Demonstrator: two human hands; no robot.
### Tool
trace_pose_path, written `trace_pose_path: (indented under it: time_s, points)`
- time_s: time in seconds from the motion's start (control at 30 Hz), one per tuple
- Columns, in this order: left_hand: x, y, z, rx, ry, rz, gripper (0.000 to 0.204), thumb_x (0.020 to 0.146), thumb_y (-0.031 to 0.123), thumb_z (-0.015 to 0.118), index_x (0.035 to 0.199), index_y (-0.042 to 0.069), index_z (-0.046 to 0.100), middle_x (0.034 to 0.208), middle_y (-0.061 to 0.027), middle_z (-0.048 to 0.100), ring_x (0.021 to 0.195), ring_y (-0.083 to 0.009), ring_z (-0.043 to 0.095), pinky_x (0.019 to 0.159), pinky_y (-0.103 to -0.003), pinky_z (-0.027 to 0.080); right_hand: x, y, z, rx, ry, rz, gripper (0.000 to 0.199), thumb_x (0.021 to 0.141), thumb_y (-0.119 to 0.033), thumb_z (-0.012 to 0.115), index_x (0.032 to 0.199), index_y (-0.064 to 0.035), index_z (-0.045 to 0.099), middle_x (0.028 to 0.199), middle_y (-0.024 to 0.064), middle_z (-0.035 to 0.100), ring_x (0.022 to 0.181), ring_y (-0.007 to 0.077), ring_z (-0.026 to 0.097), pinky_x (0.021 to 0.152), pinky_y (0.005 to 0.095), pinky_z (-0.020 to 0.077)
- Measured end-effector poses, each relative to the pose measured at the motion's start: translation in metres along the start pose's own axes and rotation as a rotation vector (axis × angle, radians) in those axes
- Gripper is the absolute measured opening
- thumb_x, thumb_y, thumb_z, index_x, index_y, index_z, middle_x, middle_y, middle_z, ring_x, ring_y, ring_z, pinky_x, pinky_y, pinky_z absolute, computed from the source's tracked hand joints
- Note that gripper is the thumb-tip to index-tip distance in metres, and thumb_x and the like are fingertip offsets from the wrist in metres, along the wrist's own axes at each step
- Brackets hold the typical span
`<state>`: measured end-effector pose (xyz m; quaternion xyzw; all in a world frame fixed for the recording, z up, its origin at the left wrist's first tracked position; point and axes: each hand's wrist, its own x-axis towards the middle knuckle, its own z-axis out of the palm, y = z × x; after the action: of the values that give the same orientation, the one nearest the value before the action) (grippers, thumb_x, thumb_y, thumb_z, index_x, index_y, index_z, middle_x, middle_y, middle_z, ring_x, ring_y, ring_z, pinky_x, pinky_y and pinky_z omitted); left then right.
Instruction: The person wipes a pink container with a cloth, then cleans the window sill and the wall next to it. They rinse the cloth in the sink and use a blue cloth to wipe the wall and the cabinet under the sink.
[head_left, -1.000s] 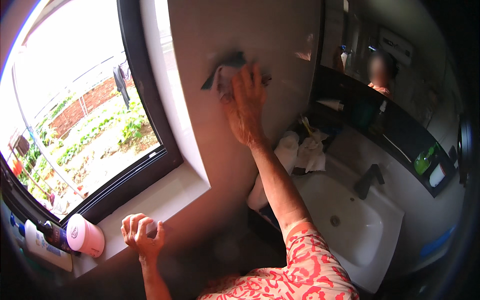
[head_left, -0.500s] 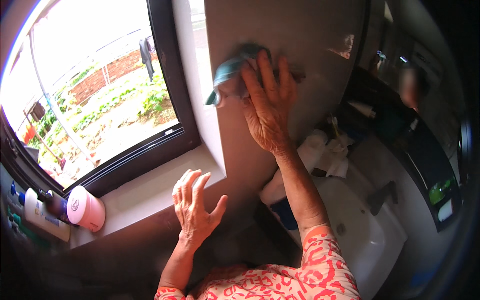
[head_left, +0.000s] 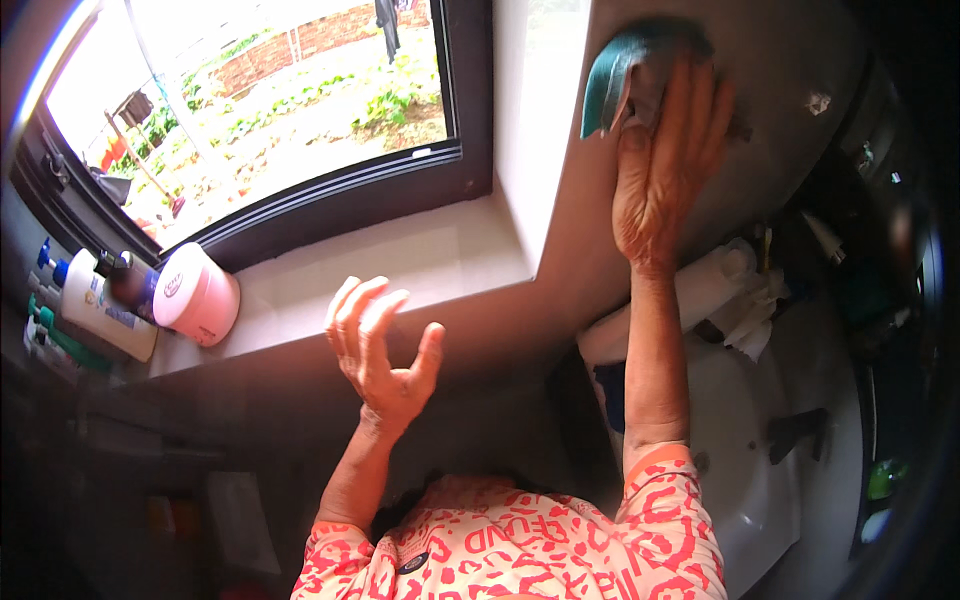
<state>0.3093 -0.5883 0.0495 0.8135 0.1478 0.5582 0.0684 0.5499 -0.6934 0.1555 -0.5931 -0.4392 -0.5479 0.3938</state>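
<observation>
Up on the wall [head_left: 600, 220], just right of the window, my right hand [head_left: 672, 160] presses a teal and grey cloth [head_left: 615, 85] flat against the surface. Its fingers lie over the cloth, and a teal fold sticks out on the left. My left hand [head_left: 378, 345] hangs in the air in front of the windowsill [head_left: 400, 250]. Its fingers are bent and apart from the thumb, with nothing in them.
On the sill's left end stand a pink tub [head_left: 198, 295], a dark bottle [head_left: 130, 285] and a white pump bottle [head_left: 95, 300]. The window frame [head_left: 470, 150] borders the sill. At right are a white sink [head_left: 735, 400], a dark faucet [head_left: 798, 432] and a white roll [head_left: 700, 285].
The view has swung, so the window and sill sit further right. My right hand stays on the cloth against the wall, now with its fingers closer together. My left hand remains raised and empty.
</observation>
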Motion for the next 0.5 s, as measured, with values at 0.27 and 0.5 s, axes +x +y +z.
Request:
trace_pose_path:
  time_s: [0.27,0.5]
  points:
    - [-0.037,-0.042,-0.037,0.206,0.104,-0.180,0.052,0.083,0.033,0.062,0.119,0.000,0.044,0.128,-0.0164,0.042,0.124,-0.0329,0.033,0.103,-0.047,0.023,-0.112,-0.028,0.014,-0.024,-0.041,0.248,0.061,0.096,-0.039,0.033,0.142,-0.0009,0.021,0.146,0.0202,0.021,0.136,0.0401,0.012,0.110,0.0502,0.0067]
    - [-0.073,-0.066,-0.065,0.249,0.035,-0.316,0.065,0.077,0.029,0.069,0.126,0.001,0.037,0.135,-0.0196,0.029,0.125,-0.0339,0.027,0.103,-0.049,0.020,-0.155,-0.093,0.032,-0.116,-0.126,0.393,0.066,0.094,-0.042,0.030,0.144,-0.0031,0.012,0.148,0.0240,0.007,0.137,0.0413,0.006,0.108,0.0552,0.0036]
